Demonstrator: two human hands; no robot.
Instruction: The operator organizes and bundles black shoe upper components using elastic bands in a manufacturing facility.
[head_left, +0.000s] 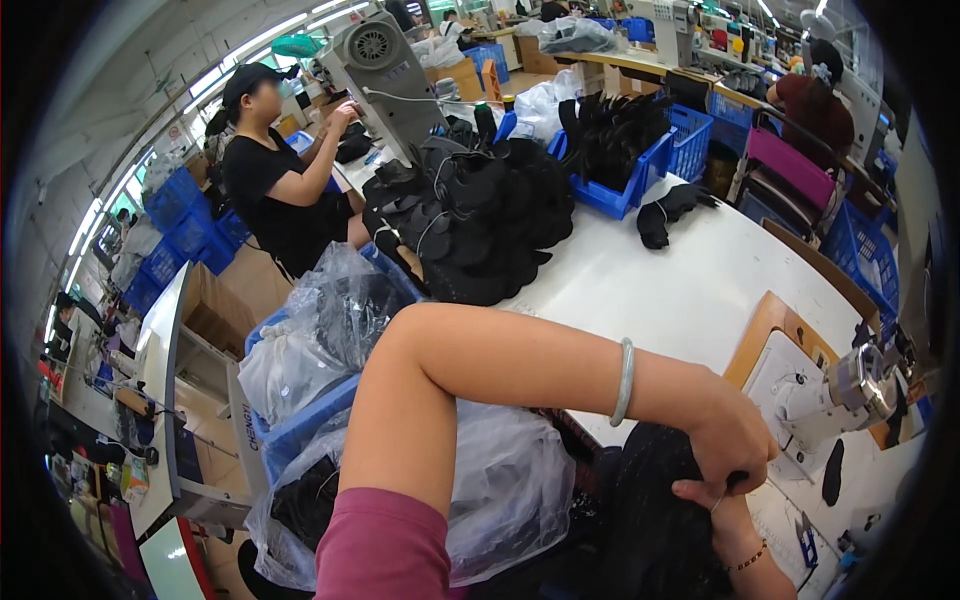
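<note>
Where left hand (735, 430) and right hand (730, 515) are sitting together, black cloth (655, 480) is lying bunched beside near edge of desk (690, 290). Probably soft, light, limp; edge pinch suiting best. Left is resting curled, right partly hiding beneath; what either is pinching, can't make out. Cloth's lower part is blending into dark.

Fisheye view from a camera on the left of the wearer's head, looking down and forward across a white desk (660, 300). The hands (728, 432) are close, at four o'clock; the workroom recedes toward twelve, its edges bending.
</note>
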